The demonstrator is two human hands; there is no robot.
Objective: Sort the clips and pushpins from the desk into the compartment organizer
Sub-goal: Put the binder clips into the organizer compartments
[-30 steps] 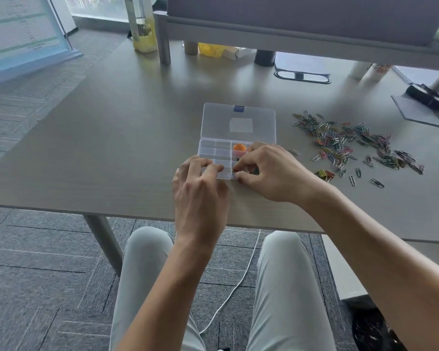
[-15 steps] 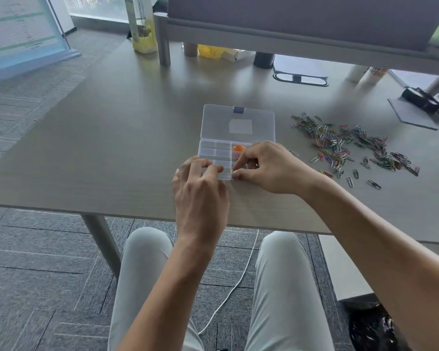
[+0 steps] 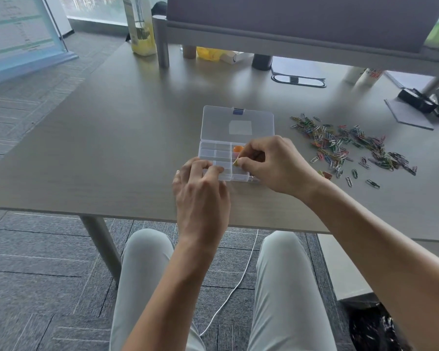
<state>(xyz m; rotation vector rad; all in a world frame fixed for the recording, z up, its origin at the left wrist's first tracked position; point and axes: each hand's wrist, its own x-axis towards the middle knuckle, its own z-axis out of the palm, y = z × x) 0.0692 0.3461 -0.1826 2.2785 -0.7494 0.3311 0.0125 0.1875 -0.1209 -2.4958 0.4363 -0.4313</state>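
Right hand (image 3: 276, 164): thumb and forefinger pinched shut on one small yellowish item (image 3: 235, 162), too small to identify, held over the right-hand compartments of the organizer (image 3: 214, 158). Left hand (image 3: 200, 188): fingers (image 3: 213, 169) curled, tips pressed on the organizer's near left edge, holding nothing. One clear organizer, centre frame on the tabletop (image 3: 112, 148), lid (image 3: 237, 124) lying open beyond it. One orange object (image 3: 238, 148) sits in a rear right compartment. Clips (image 3: 345, 148): one loose scatter at right of frame, too many to count.
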